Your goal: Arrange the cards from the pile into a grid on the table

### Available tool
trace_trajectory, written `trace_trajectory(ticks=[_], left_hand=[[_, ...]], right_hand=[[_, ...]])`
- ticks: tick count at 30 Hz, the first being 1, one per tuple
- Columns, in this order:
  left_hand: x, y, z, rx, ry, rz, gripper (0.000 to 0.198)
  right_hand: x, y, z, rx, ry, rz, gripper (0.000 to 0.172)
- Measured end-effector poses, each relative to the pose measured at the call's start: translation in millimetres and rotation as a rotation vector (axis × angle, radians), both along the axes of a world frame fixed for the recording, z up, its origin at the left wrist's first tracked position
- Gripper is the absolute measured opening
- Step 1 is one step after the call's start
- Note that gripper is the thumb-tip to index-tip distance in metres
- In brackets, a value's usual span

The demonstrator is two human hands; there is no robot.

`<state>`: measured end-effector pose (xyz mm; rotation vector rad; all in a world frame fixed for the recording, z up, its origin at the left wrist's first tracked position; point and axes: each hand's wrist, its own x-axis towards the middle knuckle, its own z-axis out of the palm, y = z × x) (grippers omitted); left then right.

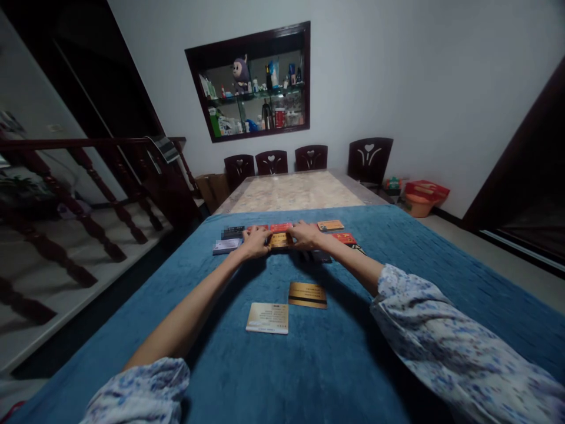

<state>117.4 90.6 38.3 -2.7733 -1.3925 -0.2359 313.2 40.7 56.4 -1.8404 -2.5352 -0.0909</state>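
My left hand [255, 243] and my right hand [305, 235] grip a gold card [281, 239] from its two sides, fingers curled in at the edges. Whether more cards lie under it I cannot tell. Just behind it lies a red card [281, 227]. Left of my left hand are a dark card stack [232, 231] and a pale violet stack [226, 246]. An orange card [331, 225], a red stack [345, 238] and a dark card [318, 257] lie around my right hand. Nearer me, a gold card with a black stripe [308, 295] and a pale gold card [267, 318] lie flat, apart.
A blue cloth [326, 359] covers the near part of the table; the bare marbled tabletop [304, 189] shows beyond. Dark wooden chairs [369, 156] stand at the far end. A railing [95, 176] runs at left, and an orange bin [419, 205] is on the right.
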Motion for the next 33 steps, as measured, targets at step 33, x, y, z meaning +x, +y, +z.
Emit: trace_trajectory(ticks=[33], left_hand=[[16.6, 19.6, 5.1, -0.182, 0.22, 0.063, 0.041]], right_hand=[[-1.2, 37.1, 0.1, -0.238, -0.028, 0.018, 0.04]])
